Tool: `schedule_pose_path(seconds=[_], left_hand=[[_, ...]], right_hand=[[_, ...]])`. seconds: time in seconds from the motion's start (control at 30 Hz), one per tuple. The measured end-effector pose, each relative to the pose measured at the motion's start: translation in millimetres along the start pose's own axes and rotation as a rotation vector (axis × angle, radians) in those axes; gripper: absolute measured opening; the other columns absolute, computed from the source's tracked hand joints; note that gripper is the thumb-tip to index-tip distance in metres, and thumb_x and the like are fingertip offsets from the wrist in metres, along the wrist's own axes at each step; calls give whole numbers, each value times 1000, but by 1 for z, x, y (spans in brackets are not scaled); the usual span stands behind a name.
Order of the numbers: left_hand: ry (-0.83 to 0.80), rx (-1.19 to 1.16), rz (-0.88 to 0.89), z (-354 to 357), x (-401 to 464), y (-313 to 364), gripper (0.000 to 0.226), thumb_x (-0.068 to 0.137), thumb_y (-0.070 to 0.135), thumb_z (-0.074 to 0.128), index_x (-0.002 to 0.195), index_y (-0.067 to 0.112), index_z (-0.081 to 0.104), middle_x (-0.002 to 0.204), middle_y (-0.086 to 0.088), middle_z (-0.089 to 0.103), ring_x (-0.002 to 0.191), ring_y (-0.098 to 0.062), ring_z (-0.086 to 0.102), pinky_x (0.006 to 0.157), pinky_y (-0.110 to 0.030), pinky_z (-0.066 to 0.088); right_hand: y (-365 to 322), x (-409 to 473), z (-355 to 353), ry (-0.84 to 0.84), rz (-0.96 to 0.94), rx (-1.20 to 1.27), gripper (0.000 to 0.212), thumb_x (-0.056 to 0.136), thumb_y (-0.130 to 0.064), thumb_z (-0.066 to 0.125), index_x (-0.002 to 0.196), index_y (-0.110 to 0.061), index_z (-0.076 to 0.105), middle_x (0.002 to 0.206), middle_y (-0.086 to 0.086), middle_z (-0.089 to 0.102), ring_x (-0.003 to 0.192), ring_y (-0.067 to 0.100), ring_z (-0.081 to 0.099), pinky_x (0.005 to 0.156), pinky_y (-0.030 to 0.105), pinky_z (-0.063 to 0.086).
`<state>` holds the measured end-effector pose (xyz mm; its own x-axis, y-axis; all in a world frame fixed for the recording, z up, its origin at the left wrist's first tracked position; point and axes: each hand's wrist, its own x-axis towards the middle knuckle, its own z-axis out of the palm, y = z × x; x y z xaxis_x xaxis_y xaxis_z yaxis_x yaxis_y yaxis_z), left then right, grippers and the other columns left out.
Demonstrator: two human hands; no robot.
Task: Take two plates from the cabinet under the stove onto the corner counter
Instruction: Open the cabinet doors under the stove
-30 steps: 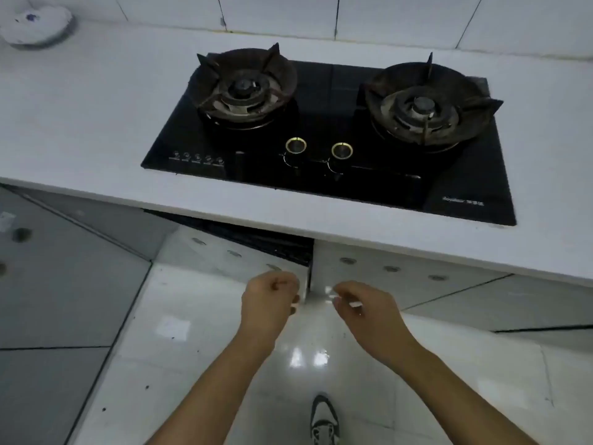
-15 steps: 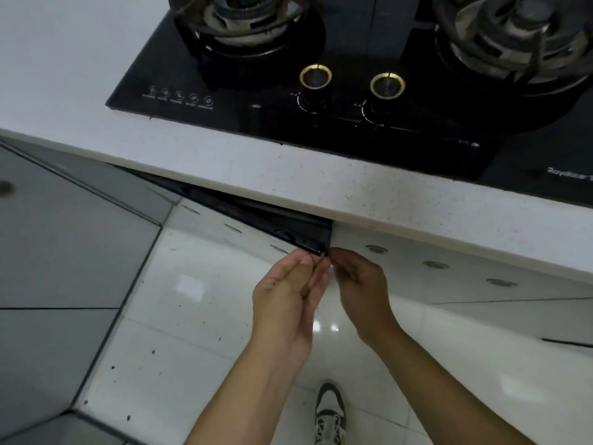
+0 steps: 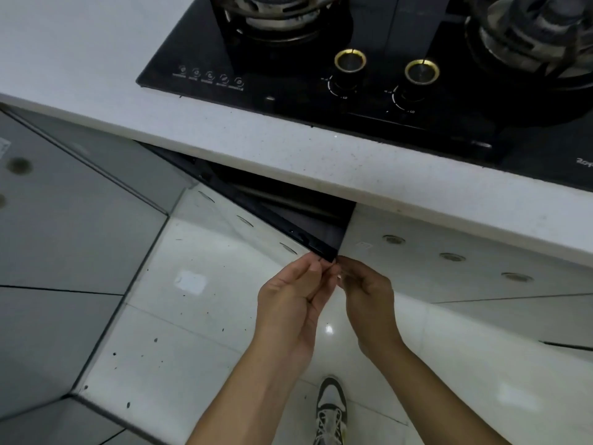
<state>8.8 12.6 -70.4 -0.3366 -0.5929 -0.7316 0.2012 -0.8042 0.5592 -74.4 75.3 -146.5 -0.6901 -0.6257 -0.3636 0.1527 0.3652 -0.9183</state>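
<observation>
We see both hands meeting at the free corner of the left cabinet door [image 3: 244, 239] under the stove [image 3: 369, 101]. The left hand [image 3: 293, 303] is turned palm toward the right, its fingers [image 3: 316, 268] curled and pinched on the dark top edge of that door at its corner. The right hand [image 3: 369, 293] sits just beside it, touching or nearly so, fingers bent and closed at the same corner, where the right cabinet door [image 3: 449, 268] begins; whether it grips that door's edge or the left one we cannot tell. The left door stands ajar, swung out toward us, leaving a dark wedge-shaped gap [image 3: 288, 203] above and beyond the left hand, under the lip of the white counter [image 3: 321, 162]. The plates are not visible; the gap shows only darkness. Beyond both hands, on the counter, lie the stove's two knobs [image 3: 385, 65]. Below the right wrist a shoe [image 3: 330, 409] rests on the glossy tiled floor [image 3: 192, 348].
</observation>
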Motion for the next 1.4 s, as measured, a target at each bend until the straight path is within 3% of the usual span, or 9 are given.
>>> schedule_pose_path(seconds=[0.27,0.47,0.6,0.77,0.9,1.07,1.27,1.4], left_hand=[[-79,86,30,-67,-31,11,20,88,-7,55,96,-2,73,94,-18,74,92,-27,70,83,-28,57],[-88,189,64,-142,-64,34,29,85,-13,54,96,6,74,96,-16,75,94,-28,71,82,-28,56],[-48,233,89,-197,-80,63,37,84,-13,53,80,13,79,92,-16,76,89,-26,71,78,-26,56],[0,291,159,-263,-92,104,42,80,-14,52,77,17,79,84,-10,77,79,-18,71,84,-32,54],[10,337,214,-304,-90,137,44,79,-14,53,70,20,79,76,-9,73,77,-24,63,81,-35,51],[127,426,284,-346,-78,171,26,82,-7,55,88,8,76,84,-15,75,74,-20,68,72,-28,56],[239,485,366,-383,-53,210,31,77,-4,57,84,20,75,83,0,74,83,-15,69,75,-29,57],[281,480,428,-398,-44,235,30,77,-4,56,81,20,74,81,-5,73,85,-19,70,78,-30,57]], right_hand=[[20,-63,41,54,31,84,38,92,2,44,108,-16,73,106,-2,75,105,13,67,100,43,50],[19,-129,99,28,81,144,38,92,8,42,107,-8,73,106,3,75,102,12,68,99,38,51],[21,-169,154,-15,105,134,38,91,8,44,107,-9,74,107,0,75,103,8,68,100,37,50],[25,-203,228,-72,121,149,35,91,6,49,109,-12,73,108,-2,75,105,9,67,102,37,49],[24,-217,280,-101,101,156,38,91,7,49,114,-13,71,113,-6,73,108,5,65,105,35,46],[19,-226,335,-172,67,154,39,94,3,47,122,-19,63,118,-13,68,112,-2,61,107,27,44],[9,-223,398,-241,16,94,43,96,1,44,134,-14,55,137,-6,58,128,3,50,113,31,36],[-1,-218,434,-265,-13,65,44,96,0,43,138,-16,50,141,-6,53,132,7,45,115,34,33]])
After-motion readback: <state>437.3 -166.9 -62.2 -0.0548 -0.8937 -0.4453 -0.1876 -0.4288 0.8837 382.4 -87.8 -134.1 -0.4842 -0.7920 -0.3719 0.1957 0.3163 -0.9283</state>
